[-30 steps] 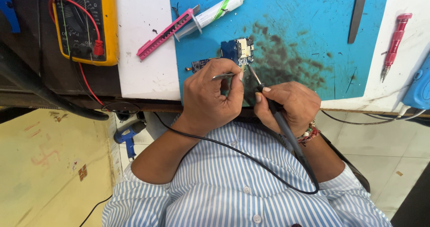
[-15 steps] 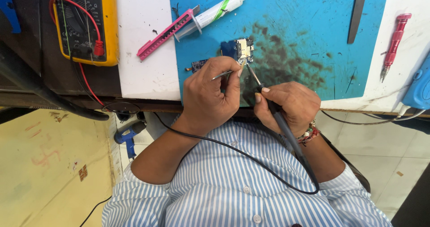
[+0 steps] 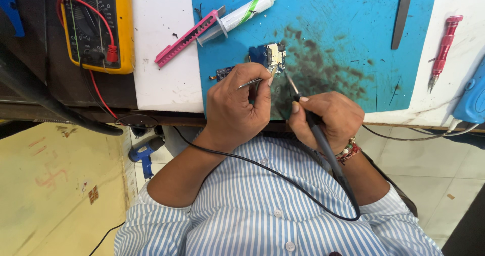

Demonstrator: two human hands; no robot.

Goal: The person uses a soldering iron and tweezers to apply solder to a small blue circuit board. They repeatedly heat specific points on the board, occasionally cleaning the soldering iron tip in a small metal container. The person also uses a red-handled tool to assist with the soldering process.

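Soldering at a small circuit board (image 3: 269,55) on the blue desk mat (image 3: 353,28).

Left grip (image 3: 237,107) clamped on tweezers (image 3: 251,83), steadying the board just ahead; right grip (image 3: 326,117) closed around soldering iron (image 3: 303,104), pen-like for tip control.

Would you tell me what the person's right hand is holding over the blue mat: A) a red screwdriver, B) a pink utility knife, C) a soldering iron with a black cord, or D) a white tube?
C: the right hand grips a soldering iron, tip toward the small circuit board on the blue mat.
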